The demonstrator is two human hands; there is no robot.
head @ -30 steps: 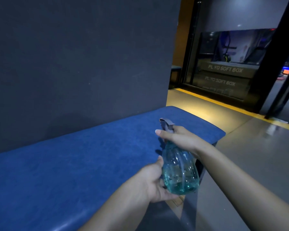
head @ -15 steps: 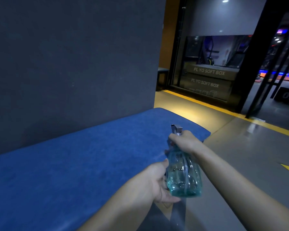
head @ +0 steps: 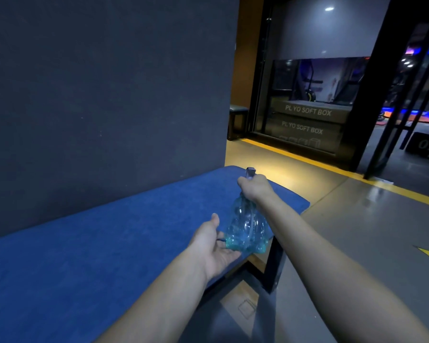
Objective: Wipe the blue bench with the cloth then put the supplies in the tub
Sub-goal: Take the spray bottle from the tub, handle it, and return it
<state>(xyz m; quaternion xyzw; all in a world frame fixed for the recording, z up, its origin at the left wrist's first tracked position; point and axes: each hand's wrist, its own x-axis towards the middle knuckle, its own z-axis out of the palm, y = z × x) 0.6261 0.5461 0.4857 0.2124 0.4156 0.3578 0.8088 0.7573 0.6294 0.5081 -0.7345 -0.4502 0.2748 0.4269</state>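
Bench [head: 89, 243] lies under our hands; right hand [head: 254, 185] grips the bottle [head: 245, 229] by its neck, left hand [head: 217, 246] released, palm open beneath its base. Likely spraying stage; wiping next needs a cloth, none visible

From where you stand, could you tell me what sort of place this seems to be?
Most likely a gym. Two stacked boxes behind the glass read "PL YO SOFT BOX", another box on the right bears large numerals, and a padded blue bench runs along the dark wall.

Gym: plyo soft boxes [head: 307, 120], bench [head: 109, 231]
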